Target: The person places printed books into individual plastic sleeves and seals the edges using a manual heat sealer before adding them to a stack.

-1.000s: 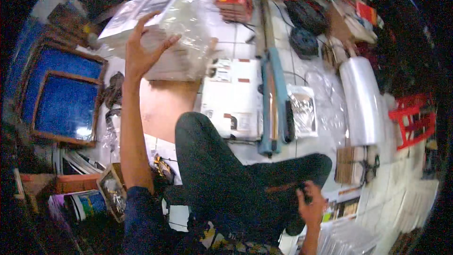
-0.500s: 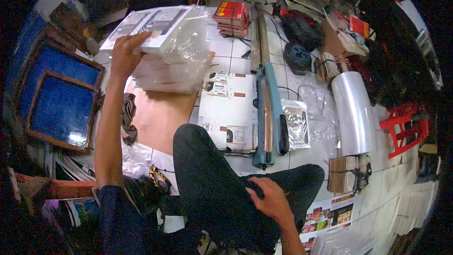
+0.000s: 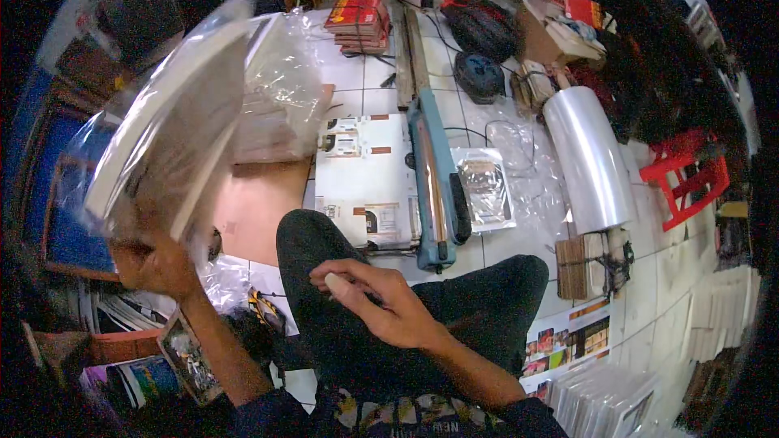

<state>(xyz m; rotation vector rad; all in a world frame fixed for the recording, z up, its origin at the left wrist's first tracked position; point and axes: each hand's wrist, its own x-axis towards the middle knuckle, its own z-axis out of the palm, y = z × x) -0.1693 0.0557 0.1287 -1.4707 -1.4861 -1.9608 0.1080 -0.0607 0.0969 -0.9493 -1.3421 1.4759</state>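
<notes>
Gripping the tilted film-wrapped panel [image 3: 182, 113] by its lower end at far left, left hand [image 3: 154, 264] may drop it if slick film slides; right hand [image 3: 381, 300] hangs slack, seemingly empty, above the lap [image 3: 349, 365]

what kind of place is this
Probably a small packing workshop on a tiled floor: there is a big roll of clear plastic film, a long blue tool that looks like a bag sealer, and a clear-wrapped pack in the left hand.
</notes>
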